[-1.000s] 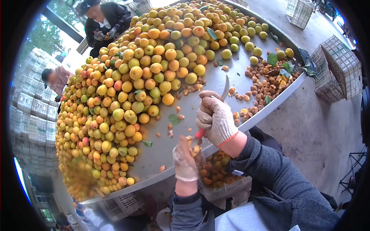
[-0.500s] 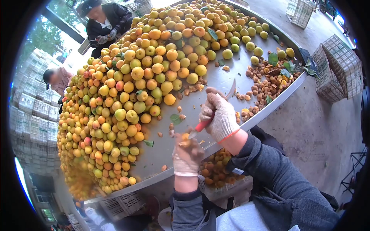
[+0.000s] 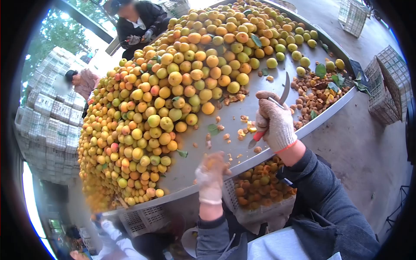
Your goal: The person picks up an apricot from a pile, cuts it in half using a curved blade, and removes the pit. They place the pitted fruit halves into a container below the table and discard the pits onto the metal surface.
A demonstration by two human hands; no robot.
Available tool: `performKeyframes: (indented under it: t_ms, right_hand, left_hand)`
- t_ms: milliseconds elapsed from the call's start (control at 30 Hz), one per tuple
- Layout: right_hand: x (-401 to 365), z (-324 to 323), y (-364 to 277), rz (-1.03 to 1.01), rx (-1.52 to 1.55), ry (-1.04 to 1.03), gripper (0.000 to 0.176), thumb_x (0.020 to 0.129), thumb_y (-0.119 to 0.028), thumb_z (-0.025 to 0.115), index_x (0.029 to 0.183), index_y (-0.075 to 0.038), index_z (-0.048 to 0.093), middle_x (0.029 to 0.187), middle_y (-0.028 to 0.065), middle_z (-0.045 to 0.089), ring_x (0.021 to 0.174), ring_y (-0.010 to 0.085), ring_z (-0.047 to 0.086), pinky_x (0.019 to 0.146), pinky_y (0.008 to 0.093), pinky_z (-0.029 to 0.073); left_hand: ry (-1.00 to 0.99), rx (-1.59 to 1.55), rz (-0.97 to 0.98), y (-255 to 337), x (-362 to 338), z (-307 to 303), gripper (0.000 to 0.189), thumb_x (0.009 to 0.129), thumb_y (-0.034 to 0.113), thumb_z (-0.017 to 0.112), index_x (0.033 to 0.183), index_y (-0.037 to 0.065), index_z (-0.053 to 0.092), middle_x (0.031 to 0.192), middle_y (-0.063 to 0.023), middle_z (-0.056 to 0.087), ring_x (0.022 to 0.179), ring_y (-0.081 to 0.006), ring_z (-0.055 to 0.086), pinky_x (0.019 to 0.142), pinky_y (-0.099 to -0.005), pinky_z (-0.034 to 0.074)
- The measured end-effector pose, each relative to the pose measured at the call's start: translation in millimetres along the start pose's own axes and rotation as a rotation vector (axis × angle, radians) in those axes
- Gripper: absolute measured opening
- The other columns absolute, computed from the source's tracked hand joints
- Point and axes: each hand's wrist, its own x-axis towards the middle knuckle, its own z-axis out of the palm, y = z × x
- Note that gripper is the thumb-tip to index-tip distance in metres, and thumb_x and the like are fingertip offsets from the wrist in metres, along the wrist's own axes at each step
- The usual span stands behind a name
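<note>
My right hand [image 3: 277,123], in a pale knit glove with an orange cuff edge, is wrapped round a red-handled knife [image 3: 259,135]. A curved blade rises above the fist, and a short blade shows below it. My gloved left hand [image 3: 211,177] is smeared by motion over the metal table's [image 3: 184,173] near edge; I cannot tell whether it holds anything. Pits and scraps of flesh [image 3: 249,127] lie on the metal between the hands. Left of them rises a large heap of apricots [image 3: 143,117]. Below the edge, under my hands, a crate holds apricot pieces [image 3: 260,182].
A pile of brown pits [image 3: 320,95] with leaves lies at the table's right end. Plastic crates [image 3: 390,86] stand on the floor to the right, and stacked crates [image 3: 47,125] fill the left. Two people [image 3: 136,26] [image 3: 82,82] are beyond the heap.
My right hand has moved away from the left with the knife, rightward in view. My left hand, earlier around a piece of apricot at the short blade, is lower and blurred. The view has shifted.
</note>
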Motion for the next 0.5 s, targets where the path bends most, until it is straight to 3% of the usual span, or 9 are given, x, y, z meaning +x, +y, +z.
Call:
performKeyframes:
  t_ms: [67,133,167,200,233,267,300,433,500]
  right_hand:
    - [2.9,-6.2,-0.6,0.001,-0.032,-0.031,0.022,0.088,-0.007,0.055,0.109,-0.001,0.057,0.061,0.0002,0.046,0.046,0.0099,0.044,0.037,0.0245,0.038]
    - [0.5,-4.1,-4.2,0.015,-0.050,-0.043,0.023,0.088,-0.007,0.055,0.110,0.000,0.057,0.060,0.0004,0.046,0.045,0.0101,0.044,0.035,0.0247,0.037]
    - [-1.2,-2.0,-6.8,0.027,-0.044,-0.038,0.021,0.089,-0.006,0.054,0.109,-0.001,0.057,0.061,-0.0014,0.042,0.047,0.0091,0.040,0.039,0.0233,0.034]
    - [-2.1,-0.4,-8.5,0.036,-0.037,-0.033,0.019,0.089,-0.004,0.054,0.108,-0.003,0.058,0.062,-0.0033,0.038,0.049,0.0082,0.035,0.043,0.0220,0.031]
    - [-2.2,0.6,-9.1,0.037,-0.031,-0.034,0.019,0.089,-0.004,0.054,0.108,-0.003,0.058,0.062,-0.0033,0.038,0.049,0.0082,0.035,0.043,0.0220,0.031]
    - [-2.6,1.0,-9.6,0.053,-0.048,-0.041,0.019,0.090,-0.004,0.053,0.108,-0.002,0.057,0.062,-0.0032,0.038,0.048,0.0082,0.035,0.043,0.0221,0.031]
    - [-2.3,1.2,-10.1,0.067,-0.066,-0.048,0.019,0.090,-0.004,0.053,0.108,-0.002,0.057,0.062,-0.0030,0.038,0.048,0.0083,0.035,0.043,0.0222,0.031]
    - [-1.8,5.5,-8.6,0.080,-0.091,-0.052,0.019,0.090,-0.004,0.052,0.108,-0.002,0.056,0.061,-0.0024,0.038,0.047,0.0085,0.035,0.042,0.0226,0.031]
    - [-1.4,7.9,-9.0,0.098,-0.101,-0.063,0.019,0.090,-0.004,0.052,0.108,-0.002,0.056,0.060,-0.0018,0.039,0.045,0.0088,0.037,0.041,0.0230,0.031]
  left_hand:
    - [-0.120,0.153,-0.081,10.1,-16.6,-2.6,0.033,0.085,0.017,0.071,0.114,0.003,0.061,0.094,-0.0079,0.063,0.073,-0.0157,0.064,0.066,-0.0305,0.056]
    - [-0.381,0.894,0.371,35.6,-31.0,-8.3,0.039,0.085,0.018,0.071,0.118,0.002,0.060,0.110,-0.0109,0.062,0.091,-0.0210,0.064,0.078,-0.0333,0.054]
    - [-0.216,0.766,0.222,33.1,-23.9,-22.1,0.038,0.085,0.016,0.070,0.119,0.004,0.061,0.118,-0.0117,0.061,0.101,-0.0237,0.061,0.087,-0.0338,0.050]
    - [-0.031,0.503,0.124,22.8,0.8,-50.2,0.040,0.084,0.011,0.070,0.121,0.002,0.059,0.116,-0.0118,0.063,0.096,-0.0203,0.062,0.084,-0.0332,0.050]
    - [0.129,0.589,-0.047,63.5,9.0,-39.0,0.040,0.083,0.014,0.071,0.119,-0.001,0.060,0.106,-0.0104,0.066,0.087,-0.0179,0.062,0.081,-0.0295,0.050]
    - [0.272,0.723,0.146,57.3,35.9,-59.4,0.034,0.084,0.017,0.069,0.110,-0.004,0.063,0.090,-0.0073,0.068,0.075,-0.0147,0.060,0.072,-0.0262,0.050]
    - [0.383,0.891,0.097,64.9,56.1,-69.8,0.034,0.084,0.020,0.068,0.105,-0.006,0.065,0.085,-0.0073,0.068,0.073,-0.0122,0.060,0.069,-0.0239,0.048]
    - [0.444,1.628,-0.168,35.4,128.8,-107.2,0.047,0.082,0.043,0.063,0.093,-0.002,0.069,0.085,-0.0191,0.069,0.079,-0.0323,0.064,0.076,-0.0366,0.050]
    - [0.515,1.507,-0.178,19.5,145.5,-106.6,0.045,0.081,0.041,0.065,0.094,-0.002,0.069,0.084,-0.0178,0.069,0.078,-0.0305,0.065,0.074,-0.0357,0.050]
